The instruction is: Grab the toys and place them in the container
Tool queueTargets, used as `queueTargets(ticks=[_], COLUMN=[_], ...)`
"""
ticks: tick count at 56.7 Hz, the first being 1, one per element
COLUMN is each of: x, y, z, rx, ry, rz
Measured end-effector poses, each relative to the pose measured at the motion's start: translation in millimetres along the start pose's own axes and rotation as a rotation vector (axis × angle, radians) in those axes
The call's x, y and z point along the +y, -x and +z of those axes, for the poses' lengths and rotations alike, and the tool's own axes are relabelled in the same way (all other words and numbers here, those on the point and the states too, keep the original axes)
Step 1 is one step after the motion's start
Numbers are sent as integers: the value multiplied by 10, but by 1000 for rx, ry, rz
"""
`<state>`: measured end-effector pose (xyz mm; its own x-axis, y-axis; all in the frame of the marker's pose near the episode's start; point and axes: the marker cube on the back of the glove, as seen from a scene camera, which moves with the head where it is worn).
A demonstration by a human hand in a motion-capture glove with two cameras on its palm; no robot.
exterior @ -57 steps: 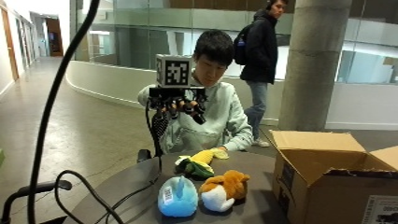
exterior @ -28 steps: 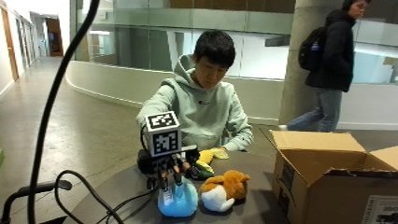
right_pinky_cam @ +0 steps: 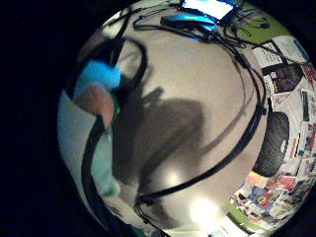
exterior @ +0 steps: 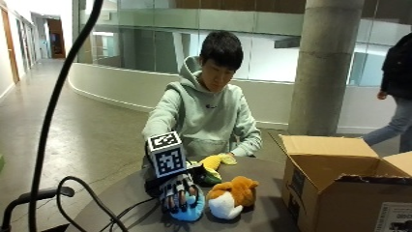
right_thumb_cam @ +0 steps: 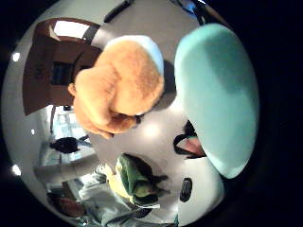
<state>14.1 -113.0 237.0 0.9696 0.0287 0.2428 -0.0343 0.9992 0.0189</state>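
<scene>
The blue plush toy [exterior: 191, 209] lies on the round table [exterior: 128, 193] near its front edge, and the gloved right hand [exterior: 178, 193] rests on top of it, fingers draped down over its near side. From the outside view the fingers seem to curl round the toy, so I judge the hand is grasping it, though the toy does not look lifted off the table yet. In the thumb-side palm view its pale blue body [right_thumb_cam: 220, 94] fills much of the frame, which fits a toy right against the palm.

Just beside it, at about 3 o'clock, sits the orange and white plush toy [exterior: 230, 195], touching or nearly touching the blue one. Behind them, at about 12 o'clock from the blue toy, lies the yellow and green plush toy [exterior: 211, 166], close to the seated person's chest.

The cardboard box [exterior: 347, 188] stands open at 3 o'clock, beyond the orange toy, flaps up. Its inside cannot be seen from here.

As for progress, all three toys in view are on the table and none shows in the box, so the task seems barely begun: the first pick is under way, and two more toys wait.
</scene>
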Motion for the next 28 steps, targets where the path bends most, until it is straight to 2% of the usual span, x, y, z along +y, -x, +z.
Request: queueTargets(ticks=[7,15,28], x=[59,197,326], y=[123,316,1017], z=[-212,-679,-1976], rx=[22,36,18], ry=[102,133,61], rz=[7,-14,-179])
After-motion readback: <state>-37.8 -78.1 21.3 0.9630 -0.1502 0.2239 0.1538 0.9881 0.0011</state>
